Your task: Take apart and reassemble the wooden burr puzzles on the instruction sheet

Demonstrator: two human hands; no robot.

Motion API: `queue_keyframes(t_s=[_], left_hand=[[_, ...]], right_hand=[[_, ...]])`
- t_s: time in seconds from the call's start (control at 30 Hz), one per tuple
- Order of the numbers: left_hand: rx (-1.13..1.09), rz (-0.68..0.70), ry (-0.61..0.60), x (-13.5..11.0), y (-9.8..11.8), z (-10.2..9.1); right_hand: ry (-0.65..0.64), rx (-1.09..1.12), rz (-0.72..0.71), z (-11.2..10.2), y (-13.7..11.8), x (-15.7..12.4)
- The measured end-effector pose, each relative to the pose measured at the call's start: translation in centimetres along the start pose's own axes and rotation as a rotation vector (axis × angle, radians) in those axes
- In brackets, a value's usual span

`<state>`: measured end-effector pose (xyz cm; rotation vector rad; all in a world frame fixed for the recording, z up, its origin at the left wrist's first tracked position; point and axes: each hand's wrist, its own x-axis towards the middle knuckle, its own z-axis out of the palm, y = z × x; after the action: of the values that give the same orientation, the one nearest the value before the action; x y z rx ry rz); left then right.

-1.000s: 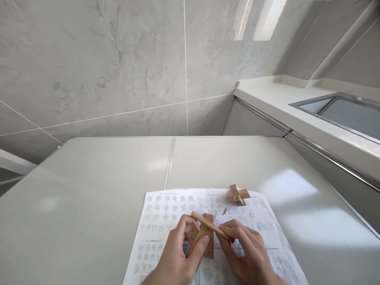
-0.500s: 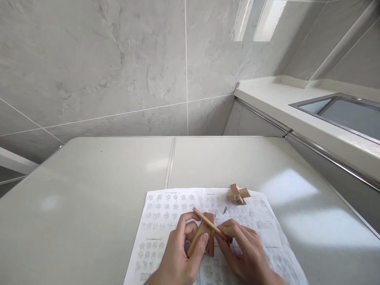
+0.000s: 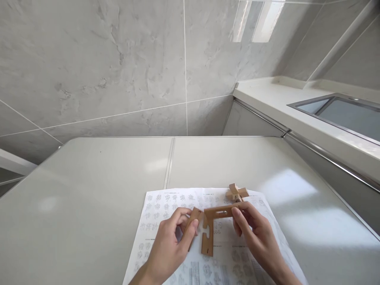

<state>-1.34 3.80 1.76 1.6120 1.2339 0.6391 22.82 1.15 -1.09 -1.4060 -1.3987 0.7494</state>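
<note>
My left hand [image 3: 172, 239] is closed on a flat wooden puzzle piece [image 3: 195, 217] with a dark mark near its top end, tilted to the right. Between thumb and fingers of my right hand [image 3: 254, 227] is a wooden puzzle piece with a slot [image 3: 211, 213], held nearly level. Just below its left end, a notched wooden puzzle piece [image 3: 208, 246] with a dark mark lies on the printed paper sheet [image 3: 154, 231]. The two held pieces come close at their tips; I cannot tell whether they touch.
An assembled wooden block puzzle [image 3: 235, 194] sits at the sheet's far right edge, beyond my right hand. The white table [image 3: 89, 198] ends at a grey tiled wall [image 3: 118, 71]. A counter with a sink [image 3: 341, 114] stands on the right.
The two held pieces were crossed against each other and have come apart. My right hand has moved up and right, turning the slotted piece level. The notched piece is more exposed.
</note>
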Motion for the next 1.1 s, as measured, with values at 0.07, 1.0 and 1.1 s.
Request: queue_keyframes(t_s=[0.07, 1.0, 1.1], left_hand=[[0.073, 0.002, 0.025, 0.2, 0.2, -0.3], [0.473, 0.369, -0.215, 0.0, -2.7, 0.3], [0.479, 0.387, -0.205, 0.2, -2.6, 0.4]], right_hand=[[-0.028, 0.017, 0.043, 0.0, 0.0, 0.1], [-0.448, -0.199, 0.099, 1.0, 0.8, -0.8], [-0.51, -0.151, 0.051, 1.2, 0.3, -1.1]])
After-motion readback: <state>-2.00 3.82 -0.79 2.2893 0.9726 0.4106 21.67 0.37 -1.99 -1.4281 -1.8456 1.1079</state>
